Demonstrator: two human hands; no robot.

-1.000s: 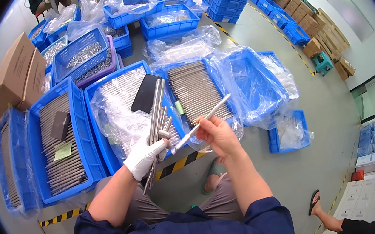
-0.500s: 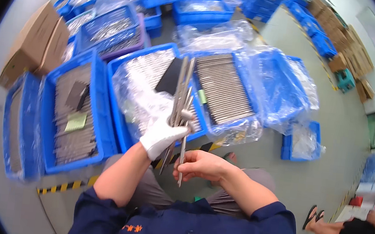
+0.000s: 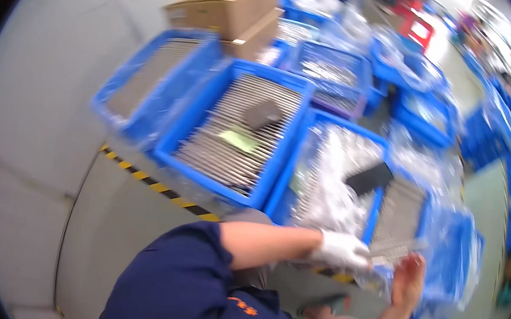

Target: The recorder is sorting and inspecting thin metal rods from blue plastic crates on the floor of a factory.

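My left hand, in a white glove with bare fingertips, is closed on a bunch of thin metal rods that look smeared by motion. The rods point right, above the front end of a blue bin. My bare right hand is raised at their far end with its fingers stretched up; whether it touches them is blurred. Below the rods lies a bin filled with rows of grey rods. Beside it, a blue bin holds rods under clear plastic, with a dark block on its right side.
At left, another blue bin of rods carries a brown block and a yellow-green note. A narrower blue bin stands further left. Cardboard boxes are stacked behind. Striped tape marks the floor.
The view has swung left, so the bins appear further right. The rods have tipped from upright to nearly level. My right hand has let go of the rod it pinched and its fingers have straightened.
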